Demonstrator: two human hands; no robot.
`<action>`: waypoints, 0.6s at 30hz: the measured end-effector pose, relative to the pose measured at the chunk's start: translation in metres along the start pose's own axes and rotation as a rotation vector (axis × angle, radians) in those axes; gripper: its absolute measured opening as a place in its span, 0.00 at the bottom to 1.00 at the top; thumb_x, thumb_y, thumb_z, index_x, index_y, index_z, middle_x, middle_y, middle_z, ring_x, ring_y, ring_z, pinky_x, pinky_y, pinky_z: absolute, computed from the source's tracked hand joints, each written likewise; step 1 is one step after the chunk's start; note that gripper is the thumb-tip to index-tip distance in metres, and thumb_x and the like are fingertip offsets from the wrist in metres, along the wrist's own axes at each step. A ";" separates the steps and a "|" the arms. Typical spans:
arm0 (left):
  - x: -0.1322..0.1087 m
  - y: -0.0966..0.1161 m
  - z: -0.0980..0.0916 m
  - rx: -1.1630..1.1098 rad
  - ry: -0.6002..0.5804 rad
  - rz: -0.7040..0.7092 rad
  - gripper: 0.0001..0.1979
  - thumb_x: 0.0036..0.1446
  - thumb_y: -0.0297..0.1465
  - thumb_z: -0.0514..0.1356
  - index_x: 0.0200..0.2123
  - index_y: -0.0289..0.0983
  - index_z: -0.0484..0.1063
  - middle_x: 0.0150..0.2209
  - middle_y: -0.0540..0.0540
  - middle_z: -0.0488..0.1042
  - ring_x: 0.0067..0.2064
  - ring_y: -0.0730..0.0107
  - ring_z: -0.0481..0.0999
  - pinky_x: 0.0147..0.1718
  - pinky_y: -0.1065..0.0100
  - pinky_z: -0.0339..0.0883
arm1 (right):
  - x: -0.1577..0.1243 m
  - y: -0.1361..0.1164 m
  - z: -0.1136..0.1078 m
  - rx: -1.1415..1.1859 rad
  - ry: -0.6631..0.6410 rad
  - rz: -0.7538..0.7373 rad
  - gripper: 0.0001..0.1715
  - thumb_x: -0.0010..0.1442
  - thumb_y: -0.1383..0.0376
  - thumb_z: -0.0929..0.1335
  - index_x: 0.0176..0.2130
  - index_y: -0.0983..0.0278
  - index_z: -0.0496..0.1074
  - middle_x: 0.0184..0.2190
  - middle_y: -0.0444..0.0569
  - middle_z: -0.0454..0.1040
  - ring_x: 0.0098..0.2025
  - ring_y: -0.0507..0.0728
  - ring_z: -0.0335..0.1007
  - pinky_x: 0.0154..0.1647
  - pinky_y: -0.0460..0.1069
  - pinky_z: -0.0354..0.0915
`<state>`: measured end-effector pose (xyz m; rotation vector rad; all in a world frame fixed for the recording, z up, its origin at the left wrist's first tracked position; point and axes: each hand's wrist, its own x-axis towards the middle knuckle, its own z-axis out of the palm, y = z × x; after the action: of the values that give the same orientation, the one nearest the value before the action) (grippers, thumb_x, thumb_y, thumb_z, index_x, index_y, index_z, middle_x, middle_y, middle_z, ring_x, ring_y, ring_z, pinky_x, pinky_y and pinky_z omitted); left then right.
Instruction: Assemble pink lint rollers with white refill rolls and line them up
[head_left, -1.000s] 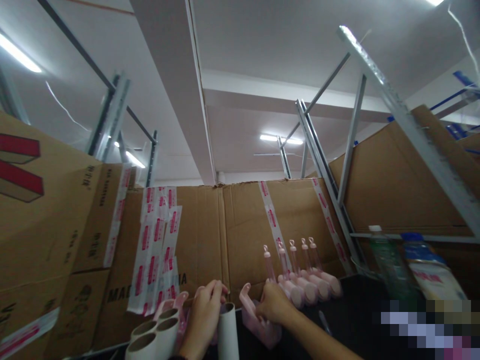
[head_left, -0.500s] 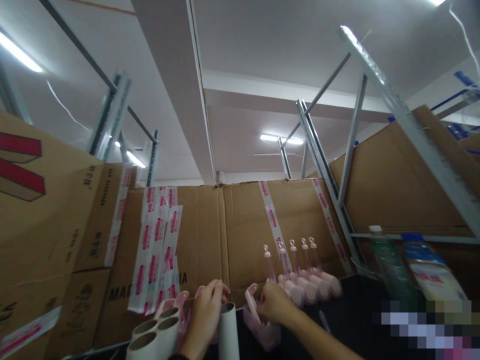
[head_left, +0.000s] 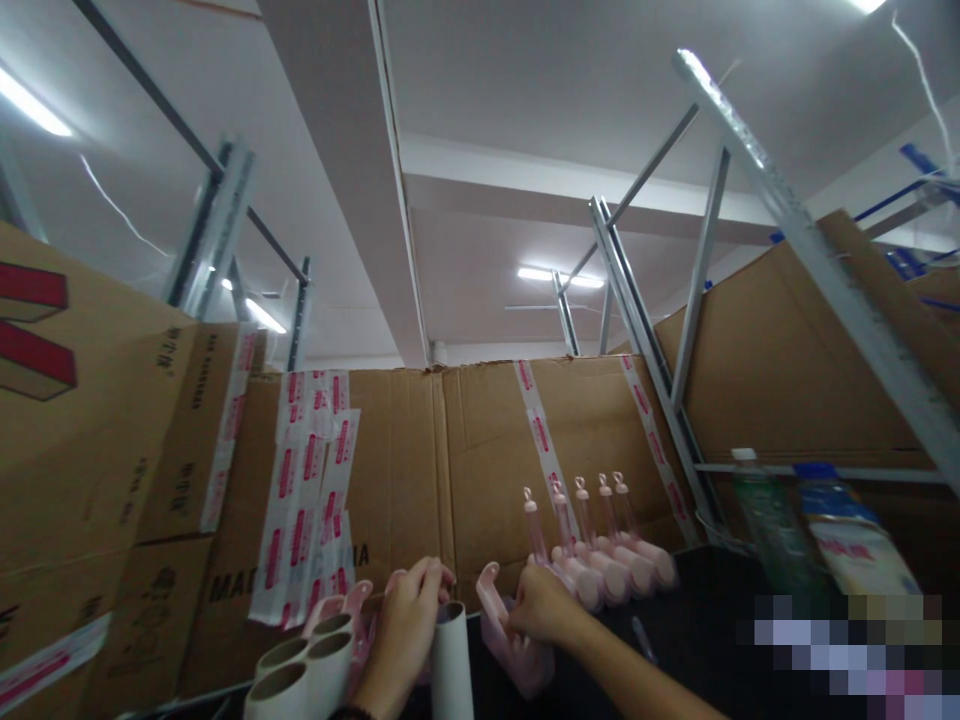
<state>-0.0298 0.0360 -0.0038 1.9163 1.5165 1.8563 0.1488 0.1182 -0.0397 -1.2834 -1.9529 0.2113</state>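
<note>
Pink piece (head_left: 519,655) is sitting between white tube (head_left: 451,660) and right hand (head_left: 541,608), which is pinching it. Its hooked end is tipping slightly left versus last frame, so likely still being adjusted. Left hand (head_left: 411,615) is curling beside tube; grip unclear.

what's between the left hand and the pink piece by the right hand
In the head view, a white tube stands between left hand and pink piece.
</note>
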 end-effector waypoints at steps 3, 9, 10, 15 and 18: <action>-0.001 0.003 0.000 0.013 0.003 -0.005 0.20 0.53 0.47 0.52 0.25 0.38 0.73 0.23 0.47 0.73 0.31 0.59 0.75 0.30 0.65 0.66 | 0.002 -0.003 -0.002 0.040 0.016 -0.014 0.04 0.41 0.66 0.74 0.21 0.65 0.79 0.23 0.53 0.80 0.26 0.57 0.74 0.21 0.46 0.54; -0.003 0.008 0.000 0.003 0.024 -0.023 0.21 0.51 0.49 0.53 0.23 0.39 0.72 0.23 0.47 0.73 0.31 0.59 0.75 0.30 0.64 0.67 | 0.004 -0.008 -0.008 0.165 0.089 -0.040 0.07 0.46 0.70 0.70 0.21 0.64 0.79 0.21 0.50 0.79 0.25 0.54 0.73 0.22 0.45 0.54; -0.003 0.009 0.001 -0.004 0.022 -0.025 0.21 0.51 0.49 0.53 0.23 0.39 0.73 0.23 0.47 0.73 0.31 0.59 0.75 0.30 0.64 0.67 | 0.004 -0.009 -0.009 0.192 0.106 -0.043 0.08 0.46 0.70 0.69 0.22 0.65 0.79 0.21 0.50 0.79 0.25 0.54 0.73 0.23 0.45 0.55; -0.003 0.007 -0.001 -0.009 0.019 -0.028 0.21 0.51 0.49 0.52 0.23 0.39 0.73 0.23 0.47 0.73 0.31 0.59 0.74 0.30 0.64 0.67 | 0.011 -0.009 -0.012 0.353 0.176 -0.023 0.09 0.52 0.70 0.65 0.26 0.67 0.76 0.26 0.49 0.79 0.29 0.53 0.74 0.27 0.43 0.60; -0.004 0.002 -0.003 -0.016 0.047 -0.009 0.20 0.53 0.47 0.52 0.24 0.39 0.73 0.24 0.47 0.73 0.31 0.59 0.74 0.32 0.64 0.67 | 0.017 -0.007 -0.017 0.445 0.130 0.009 0.10 0.55 0.68 0.64 0.26 0.67 0.73 0.22 0.48 0.76 0.25 0.53 0.73 0.24 0.43 0.60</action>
<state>-0.0300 0.0311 -0.0044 1.8689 1.5160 1.9171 0.1518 0.1242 -0.0160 -0.9860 -1.6691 0.5220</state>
